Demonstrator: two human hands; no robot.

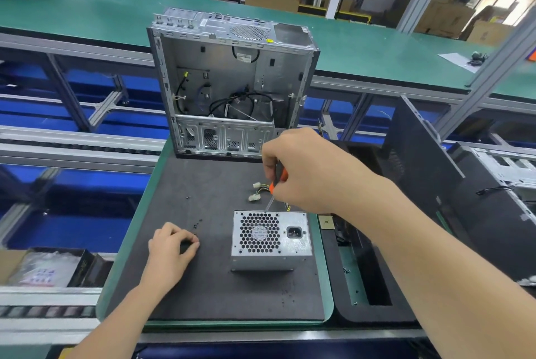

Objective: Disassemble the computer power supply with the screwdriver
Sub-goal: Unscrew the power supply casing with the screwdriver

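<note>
The left hand (pixel 171 245) rests near-left on the dark, grainy mat (pixel 203 286), fingers curled with the tips down. Whether they pinch anything is too small to tell. Tiny black screws (pixel 197 223) lie just beyond it. To the right, the power supply (pixel 271 242), a grey sheet-metal box, sits on the mat with its honeycomb grille and black socket facing up. The right hand (pixel 301 170) reaches in from the right, fingers wrapped round the orange-and-black screwdriver (pixel 277 181). Its thin shaft slants down to the box's far edge. The hand partly hides the yellow wires with white plastic connectors (pixel 255 191). Farther off stands an open bare-metal computer case (pixel 229 83).
</note>
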